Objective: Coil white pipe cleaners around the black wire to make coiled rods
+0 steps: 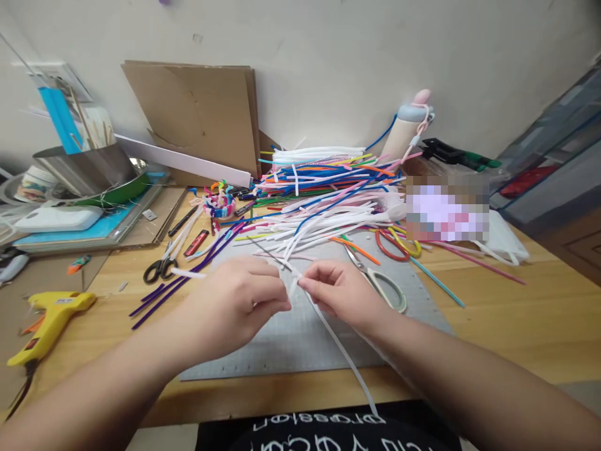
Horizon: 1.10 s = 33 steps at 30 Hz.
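Over the grey cutting mat, my two hands meet almost fingertip to fingertip. My right hand pinches a white pipe cleaner, whose long end slants down toward the table's front edge. Closed just to the left is my left hand; its fingertips touch the white fuzzy piece between the hands. Another white length sticks out behind the left hand; whether it is the same pipe cleaner cannot be made out. A thin dark rod points toward the pinched spot. Green-handled scissors lie beside my right hand.
Behind the mat spreads a pile of coloured pipe cleaners. A yellow glue gun lies at left, near black scissors and purple pipe cleaners. Cardboard sheets and a bottle stand by the wall. Red-handled scissors lie right.
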Each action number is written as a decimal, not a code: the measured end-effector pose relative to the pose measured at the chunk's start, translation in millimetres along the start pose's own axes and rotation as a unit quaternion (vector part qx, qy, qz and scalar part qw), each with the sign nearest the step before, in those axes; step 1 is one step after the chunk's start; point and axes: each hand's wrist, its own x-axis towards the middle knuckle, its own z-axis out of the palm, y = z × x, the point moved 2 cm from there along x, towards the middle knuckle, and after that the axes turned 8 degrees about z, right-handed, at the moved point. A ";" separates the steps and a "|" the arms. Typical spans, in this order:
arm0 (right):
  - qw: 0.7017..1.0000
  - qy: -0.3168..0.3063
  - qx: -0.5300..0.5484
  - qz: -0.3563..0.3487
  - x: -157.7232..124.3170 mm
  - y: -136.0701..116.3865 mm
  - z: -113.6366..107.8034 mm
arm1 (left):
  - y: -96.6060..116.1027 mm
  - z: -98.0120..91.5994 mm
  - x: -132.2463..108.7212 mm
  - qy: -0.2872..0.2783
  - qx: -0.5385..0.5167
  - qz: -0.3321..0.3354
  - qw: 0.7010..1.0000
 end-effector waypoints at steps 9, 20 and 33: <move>0.980 -0.190 -0.054 -0.004 -19.1 -3.3 18.2 | -33.8 -20.9 24.9 -0.132 -0.136 0.031 0.981; 0.993 -0.003 0.121 0.013 -2.4 0.0 1.4 | -20.3 26.7 -1.8 -0.045 0.053 -0.025 0.997; 0.961 -0.153 -0.210 -0.098 -21.1 -4.3 19.9 | -24.5 -18.5 18.7 -0.122 -0.029 0.046 0.991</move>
